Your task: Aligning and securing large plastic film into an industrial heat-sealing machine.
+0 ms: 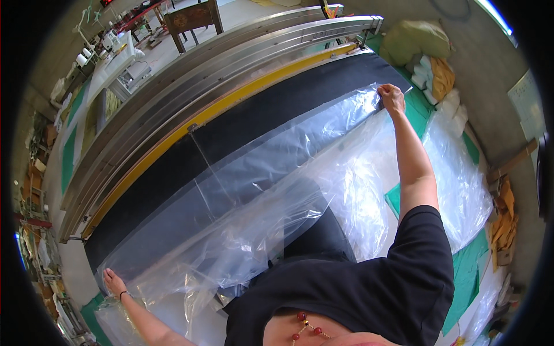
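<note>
A long sheet of clear plastic film (259,155) lies stretched over a black work surface (231,124), running from lower left to upper right. Its far edge rests on the black, and the near part hangs in loose, shiny folds toward my body. At the lower left corner my left hand (115,283) is closed on the film's end, fingers pressed together. My right arm reaches far out, and my right hand (392,99) pinches the film at its upper right end. A thin pale tip sticks out beside those fingers.
Beyond the black surface runs a yellow bar (231,106) with long metal rails (242,57) behind it. Bunched clear plastic (456,167) and green sheets lie at the right. Sacks (415,43) sit at the far right; a wooden chair (193,23) stands at the back.
</note>
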### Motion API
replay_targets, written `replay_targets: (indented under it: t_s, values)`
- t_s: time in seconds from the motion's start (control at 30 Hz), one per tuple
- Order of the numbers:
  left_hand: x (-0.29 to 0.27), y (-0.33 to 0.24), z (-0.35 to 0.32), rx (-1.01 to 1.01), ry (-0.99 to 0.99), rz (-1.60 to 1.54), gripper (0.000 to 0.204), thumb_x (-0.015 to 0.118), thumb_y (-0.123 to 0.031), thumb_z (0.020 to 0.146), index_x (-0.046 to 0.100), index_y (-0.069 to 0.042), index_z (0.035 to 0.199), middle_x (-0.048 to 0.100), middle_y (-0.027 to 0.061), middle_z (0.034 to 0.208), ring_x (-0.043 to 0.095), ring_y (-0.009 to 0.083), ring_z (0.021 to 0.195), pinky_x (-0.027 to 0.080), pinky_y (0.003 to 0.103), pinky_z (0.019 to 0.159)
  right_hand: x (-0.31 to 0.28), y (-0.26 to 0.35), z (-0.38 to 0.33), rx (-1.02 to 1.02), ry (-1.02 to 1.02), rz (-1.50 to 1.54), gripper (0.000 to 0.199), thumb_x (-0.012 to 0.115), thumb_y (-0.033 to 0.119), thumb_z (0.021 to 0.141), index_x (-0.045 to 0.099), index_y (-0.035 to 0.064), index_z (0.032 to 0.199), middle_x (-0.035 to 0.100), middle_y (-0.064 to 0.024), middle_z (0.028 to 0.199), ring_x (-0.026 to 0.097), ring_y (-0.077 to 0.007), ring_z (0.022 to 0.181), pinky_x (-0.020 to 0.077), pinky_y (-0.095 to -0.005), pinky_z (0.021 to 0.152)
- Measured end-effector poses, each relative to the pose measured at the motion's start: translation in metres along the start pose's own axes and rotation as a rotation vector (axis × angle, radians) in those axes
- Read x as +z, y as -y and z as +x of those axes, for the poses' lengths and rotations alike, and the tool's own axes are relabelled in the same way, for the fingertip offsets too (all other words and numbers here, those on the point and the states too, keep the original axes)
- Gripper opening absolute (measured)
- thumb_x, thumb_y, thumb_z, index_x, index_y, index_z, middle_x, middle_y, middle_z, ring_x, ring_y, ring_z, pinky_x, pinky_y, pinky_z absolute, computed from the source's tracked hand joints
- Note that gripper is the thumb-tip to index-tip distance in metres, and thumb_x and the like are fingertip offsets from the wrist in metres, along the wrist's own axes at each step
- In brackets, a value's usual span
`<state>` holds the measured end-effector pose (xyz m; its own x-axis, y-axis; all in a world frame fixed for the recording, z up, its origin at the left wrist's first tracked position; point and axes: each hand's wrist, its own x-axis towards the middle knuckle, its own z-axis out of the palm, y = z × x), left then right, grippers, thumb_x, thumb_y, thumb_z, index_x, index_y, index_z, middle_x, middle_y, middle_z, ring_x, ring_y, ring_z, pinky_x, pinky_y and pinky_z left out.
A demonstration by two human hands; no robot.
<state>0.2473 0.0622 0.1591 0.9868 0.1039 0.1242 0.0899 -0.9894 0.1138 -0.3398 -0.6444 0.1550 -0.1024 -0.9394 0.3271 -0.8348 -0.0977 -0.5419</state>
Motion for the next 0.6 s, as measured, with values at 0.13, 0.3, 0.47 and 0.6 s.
replay_targets:
  t_s: [0.13,0.3,0.47,0.6]
  values:
    - [0.021,0.031,0.028,0.102,-0.070,0.021,0.057,0.027,-0.051,0.085,0.038,-0.012,0.125,0.038,0.0130,0.128,0.031,0.0288,0.120,0.022,0.037,0.099,0.007,-0.005,0.008,-0.076,-0.002,-0.064,0.020,0.058,0.031,0.073,0.065,0.0182,0.087,0.063,-0.0040,0.088,0.059,-0.0217,0.085,0.0445,-0.0332,0.072]
    - [0.028,0.037,0.031,0.139,-0.128,0.035,0.057,0.028,-0.050,0.085,0.039,-0.009,0.124,0.040,0.0138,0.125,0.035,0.0299,0.117,0.024,0.037,0.098,0.014,-0.005,0.016,-0.069,-0.019,0.010,0.020,0.063,0.024,0.070,0.065,0.0161,0.088,0.063,-0.0054,0.084,0.059,-0.0215,0.083,0.0448,-0.0331,0.073]
    - [0.029,0.066,0.046,0.163,-0.068,0.044,0.057,0.026,-0.052,0.085,0.036,-0.015,0.127,0.035,0.0122,0.130,0.028,0.0273,0.122,0.018,0.038,0.101,0.031,-0.018,0.048,-0.046,0.224,0.064,0.016,0.062,0.019,0.070,0.066,0.0122,0.085,0.064,-0.0050,0.081,0.060,-0.0144,0.075,0.0459,-0.0273,0.068]
    - [0.016,0.031,0.019,0.110,-0.033,0.021,0.059,0.026,-0.054,0.084,0.035,-0.016,0.127,0.034,0.0125,0.131,0.027,0.0279,0.122,0.018,0.042,0.100,0.015,-0.007,0.047,-0.087,0.129,-0.114,0.019,0.058,0.025,0.071,0.065,0.0126,0.083,0.063,-0.0094,0.085,0.060,-0.0227,0.081,0.0458,-0.0311,0.072]
